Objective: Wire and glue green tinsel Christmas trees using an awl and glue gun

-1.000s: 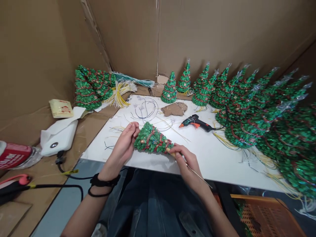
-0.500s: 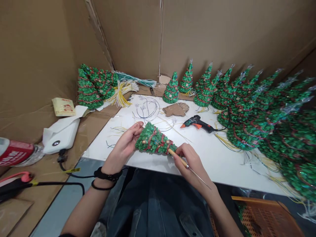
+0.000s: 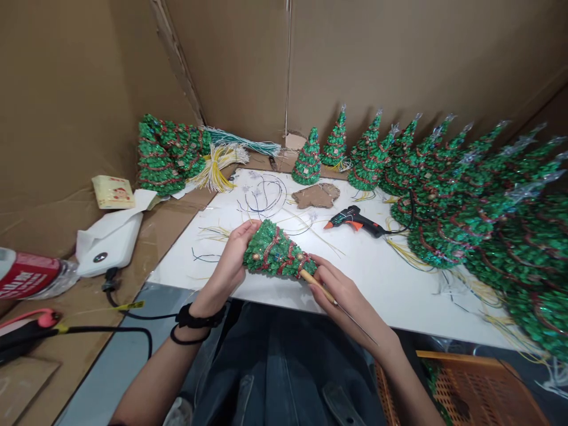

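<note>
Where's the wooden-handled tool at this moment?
In the head view, just right of centre near the table's front edge: the wooden-handled tool is in the right hand, beside the narrow end of the held tree.

Toward the left edge of the cardboard-covered bench (image 3: 173, 222), a red-labelled plastic bottle (image 3: 31, 275) lies beside a white device (image 3: 110, 251) with a black cable (image 3: 133, 316); behind sits a yellow printed packet (image 3: 115, 192). An orange perforated basket (image 3: 488, 384) stands below the white tabletop's (image 3: 399, 296) near edge.
</note>
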